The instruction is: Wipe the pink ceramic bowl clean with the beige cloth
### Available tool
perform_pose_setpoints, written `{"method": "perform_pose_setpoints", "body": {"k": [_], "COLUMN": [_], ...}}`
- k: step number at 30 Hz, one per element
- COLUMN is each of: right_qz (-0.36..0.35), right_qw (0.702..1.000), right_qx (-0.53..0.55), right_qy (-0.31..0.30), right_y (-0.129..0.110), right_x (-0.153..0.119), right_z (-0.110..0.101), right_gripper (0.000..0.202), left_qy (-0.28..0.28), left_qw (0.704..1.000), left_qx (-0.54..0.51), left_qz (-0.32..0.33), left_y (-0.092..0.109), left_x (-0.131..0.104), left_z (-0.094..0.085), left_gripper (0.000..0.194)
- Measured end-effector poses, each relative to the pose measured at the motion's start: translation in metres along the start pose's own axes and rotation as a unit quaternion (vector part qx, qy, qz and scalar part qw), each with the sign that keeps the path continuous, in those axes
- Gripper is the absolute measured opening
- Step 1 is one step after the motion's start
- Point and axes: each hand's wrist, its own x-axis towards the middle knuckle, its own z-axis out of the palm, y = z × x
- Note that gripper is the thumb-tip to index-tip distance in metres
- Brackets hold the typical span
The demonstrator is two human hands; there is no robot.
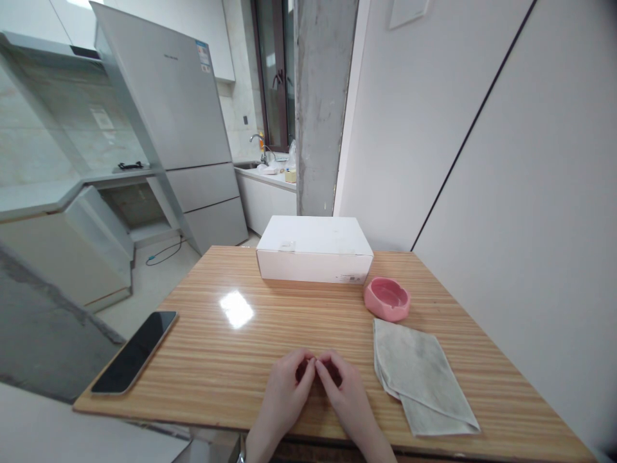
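Observation:
My left hand [288,389] and my right hand [344,389] meet over the front part of the wooden table [202,366]. On each, the thumb and forefinger are pinched together, and the two pinches touch or nearly touch. Whatever sits between the fingertips is too small or too hidden to name. A folded grey-green cloth [424,379] lies just right of my right hand. Behind the cloth stands a pink ashtray [387,299].
A white cardboard box [313,260] stands at the table's far edge. A phone [137,354] lies dark screen up at the left edge. To the right rises a white wall [482,161]; beyond the table are a concrete pillar [325,109] and a fridge [178,109].

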Motion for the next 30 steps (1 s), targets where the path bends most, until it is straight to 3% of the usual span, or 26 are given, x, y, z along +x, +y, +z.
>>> {"method": "perform_pose_setpoints", "body": {"k": [16, 21, 24, 27, 30], "right_qz": [-0.008, -0.011, -0.032, -0.053, -0.074], "right_qw": [1.000, 1.000, 0.997, 0.979, 0.941], "right_qx": [0.011, 0.004, -0.037, -0.095, -0.186], "right_qy": [-0.002, 0.014, 0.065, 0.170, 0.275], "right_y": [0.001, -0.004, -0.016, -0.027, -0.021], "right_x": [0.002, -0.001, 0.004, 0.023, 0.055], "right_z": [0.001, 0.001, -0.023, -0.071, -0.124], "right_gripper": [0.025, 0.029, 0.029, 0.027, 0.039], "left_qy": [-0.004, 0.017, 0.057, 0.079, 0.076], "left_qw": [1.000, 1.000, 0.998, 0.997, 0.997], "left_qx": [0.001, -0.022, -0.027, -0.020, -0.019], "left_qz": [0.000, 0.007, -0.001, 0.001, 0.008], "left_y": [-0.001, -0.004, -0.007, -0.009, -0.009], "left_x": [-0.001, -0.001, -0.002, -0.003, -0.004], "left_z": [0.001, 0.002, 0.002, 0.003, 0.003], "left_gripper": [0.024, 0.023, 0.026, 0.027, 0.026]}}
